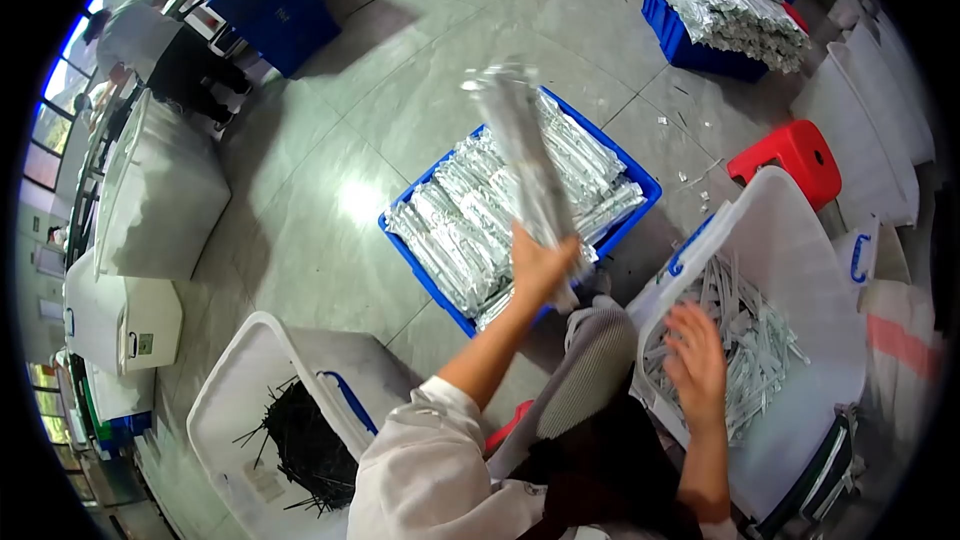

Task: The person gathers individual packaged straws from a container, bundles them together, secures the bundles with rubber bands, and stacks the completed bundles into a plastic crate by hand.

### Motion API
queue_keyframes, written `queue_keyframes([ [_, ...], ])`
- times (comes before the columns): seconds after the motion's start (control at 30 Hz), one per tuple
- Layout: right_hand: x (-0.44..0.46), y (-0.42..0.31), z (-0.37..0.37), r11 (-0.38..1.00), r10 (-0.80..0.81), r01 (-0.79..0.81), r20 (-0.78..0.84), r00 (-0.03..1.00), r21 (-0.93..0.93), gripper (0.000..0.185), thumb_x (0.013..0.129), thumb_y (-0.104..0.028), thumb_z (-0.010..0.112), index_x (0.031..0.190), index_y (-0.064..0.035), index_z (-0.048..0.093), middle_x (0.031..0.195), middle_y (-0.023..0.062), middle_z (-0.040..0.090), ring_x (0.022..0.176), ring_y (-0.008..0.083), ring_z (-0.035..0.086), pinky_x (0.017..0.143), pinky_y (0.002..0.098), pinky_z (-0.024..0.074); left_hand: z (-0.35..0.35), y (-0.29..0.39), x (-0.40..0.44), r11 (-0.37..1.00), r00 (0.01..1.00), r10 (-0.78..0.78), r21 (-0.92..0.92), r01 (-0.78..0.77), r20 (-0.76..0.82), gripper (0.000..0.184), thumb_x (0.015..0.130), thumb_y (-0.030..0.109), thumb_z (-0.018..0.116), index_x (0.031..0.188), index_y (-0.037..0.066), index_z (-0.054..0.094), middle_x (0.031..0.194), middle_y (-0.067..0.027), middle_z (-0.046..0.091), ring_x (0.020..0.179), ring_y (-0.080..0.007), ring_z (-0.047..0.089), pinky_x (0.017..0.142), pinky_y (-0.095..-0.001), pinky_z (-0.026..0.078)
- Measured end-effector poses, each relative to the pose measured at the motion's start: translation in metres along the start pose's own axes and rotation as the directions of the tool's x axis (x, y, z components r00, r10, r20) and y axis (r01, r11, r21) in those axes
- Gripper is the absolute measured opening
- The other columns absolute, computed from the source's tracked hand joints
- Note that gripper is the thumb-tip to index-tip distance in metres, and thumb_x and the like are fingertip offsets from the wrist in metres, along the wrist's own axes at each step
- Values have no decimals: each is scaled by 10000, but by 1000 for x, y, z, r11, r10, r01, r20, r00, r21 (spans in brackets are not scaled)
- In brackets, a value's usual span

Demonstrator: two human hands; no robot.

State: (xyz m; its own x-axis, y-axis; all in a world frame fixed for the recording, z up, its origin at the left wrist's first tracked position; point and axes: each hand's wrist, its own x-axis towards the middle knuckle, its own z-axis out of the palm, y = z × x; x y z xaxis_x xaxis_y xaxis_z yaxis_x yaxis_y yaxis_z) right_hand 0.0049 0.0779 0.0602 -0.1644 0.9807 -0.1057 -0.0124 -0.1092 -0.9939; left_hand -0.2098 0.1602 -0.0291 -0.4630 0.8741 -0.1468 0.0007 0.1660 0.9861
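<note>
My left hand (543, 265) is wrapped round the lower end of a silvery bundle (525, 155), which is blurred and held over a blue crate (425, 285). Rows of similar silver-wrapped bundles (460, 225) fill the crate. My right hand (697, 358) is raised at the near left side of a white bin (825, 330), its fingers apart and nothing in them. Loose pale strips (745, 340) lie inside that bin, beyond the hand.
At the lower left, a white bin (225, 400) holds thin black sticks (308, 445). A red stool (790, 160) stands at the right. Silver bundles (720, 5) overfill another blue crate (670, 35) behind. A person (165, 50) bends over at the upper left.
</note>
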Motion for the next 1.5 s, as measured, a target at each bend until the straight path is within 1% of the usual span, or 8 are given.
queue_keyframes([
  [0.17,-47,51,-73,946,322,-323,-234,917,37,550,761,-182,651,1208,11,396,1186,109,470,1056,196,479,859,288,380,-11,-121,159,941,882,152,337,8,-447,798,617,212,680,1236,-30,237,1089,-293,406,1021,-349,446,865,-397,381],
  [0.3,-73,81,-102,895,431,-445,-279,858,15,494,779,-141,623,1196,13,407,1156,111,491,1053,188,485,857,282,385,-8,-152,175,696,917,-90,633,338,-390,850,703,252,637,1359,112,115,1108,-294,360,1040,-392,399,892,-410,348],
  [0.57,-97,121,-134,840,466,-528,-329,821,-127,360,780,-128,626,1105,-35,502,1051,77,559,974,168,539,833,294,431,-10,-124,175,107,986,-142,989,106,-90,1028,629,600,630,1359,65,143,1237,-276,385,1161,-359,384,928,-434,333],
  [0.7,-82,208,-200,717,559,-650,-349,752,-253,351,743,-219,654,1002,-7,550,971,106,592,874,199,581,743,300,457,70,-27,77,958,962,233,139,-252,140,556,833,185,577,1286,32,292,1286,-231,308,1216,-241,309,942,-352,359],
  [0.9,-45,346,-273,426,665,-801,-455,593,-421,574,674,-447,658,974,31,555,977,202,579,887,307,570,757,360,448,211,38,-67,779,608,476,16,-627,636,492,735,111,656,1161,4,434,1093,-143,531,1004,-225,517,787,-315,419],
  [1.1,-37,380,-249,177,315,-813,-751,581,-555,844,563,-595,686,1082,50,519,1030,205,571,985,319,544,854,347,417,257,-14,-87,726,459,162,210,-655,873,552,701,100,663,1178,2,403,996,-194,556,934,-313,547,759,-362,444],
  [1.3,-25,368,-288,480,797,-875,-385,466,-65,929,524,-510,763,1179,54,424,1123,204,527,1006,278,537,874,335,402,256,-20,-90,581,353,-163,378,-720,921,582,694,117,670,1210,58,409,1014,-192,563,984,-320,535,816,-381,428],
  [1.5,-32,365,-254,720,596,-692,-461,657,-54,756,565,-417,776,1108,31,500,1030,163,572,951,254,555,861,323,401,253,-21,-93,542,215,-238,313,-780,947,579,691,147,672,1203,55,416,1062,-175,539,983,-332,512,830,-387,409],
])
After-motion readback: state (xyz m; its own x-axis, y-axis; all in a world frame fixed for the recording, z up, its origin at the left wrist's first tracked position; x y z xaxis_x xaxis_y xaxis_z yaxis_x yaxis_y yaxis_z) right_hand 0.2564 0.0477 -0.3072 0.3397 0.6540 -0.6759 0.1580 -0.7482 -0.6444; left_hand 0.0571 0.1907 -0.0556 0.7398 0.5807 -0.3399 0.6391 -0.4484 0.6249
